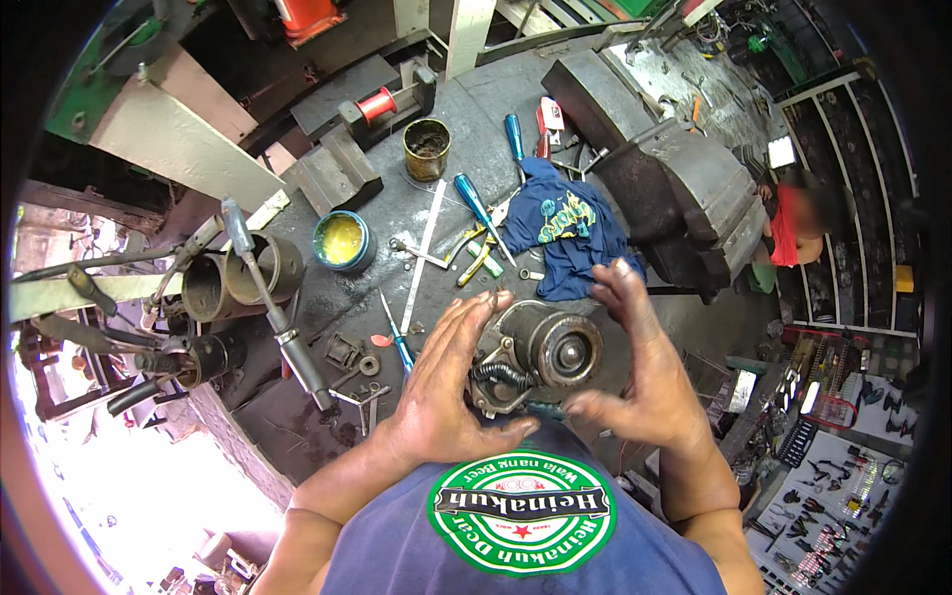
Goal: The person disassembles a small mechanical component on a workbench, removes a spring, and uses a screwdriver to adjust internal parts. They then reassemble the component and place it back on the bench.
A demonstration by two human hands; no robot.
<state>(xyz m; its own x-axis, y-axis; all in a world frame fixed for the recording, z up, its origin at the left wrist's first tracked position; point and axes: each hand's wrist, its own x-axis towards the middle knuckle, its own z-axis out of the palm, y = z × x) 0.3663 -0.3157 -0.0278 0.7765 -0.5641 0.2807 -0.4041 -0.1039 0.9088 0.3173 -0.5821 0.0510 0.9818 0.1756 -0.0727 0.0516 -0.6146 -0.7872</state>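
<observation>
While framing the grimy cylindrical metal machine part (537, 349) at the near side of the dark grey worktop (486, 114) between an open left hand (448, 375) and a widely spread right hand (643, 369), probably facing something heavy, rigid and oil-slick, best taken around its broad round body. Hiding its underside and leaving any firm left-side contact impossible to tell.

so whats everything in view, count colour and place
Flat workbench: one, grey, middle
Cylindrical metal motor-like part: one, grey-brown, centre
Crumpled printed cloth: one, dark blue, beyond part
Plastic-handled tools: at least three, blue, on workbench
Flat metal strip: one, silver, left of cloth
Round open tin: one, yellowish, beyond strip
Round open tub: one, blue, left of strip
Blocky vise-like body: one, dark grey, right of cloth
Small tools: many, mostly dark, lower right
Another person: one, red-clad, far right
Bare left hand: one, grimy, left of part
Bare right hand: one, grimy, right of part
</observation>
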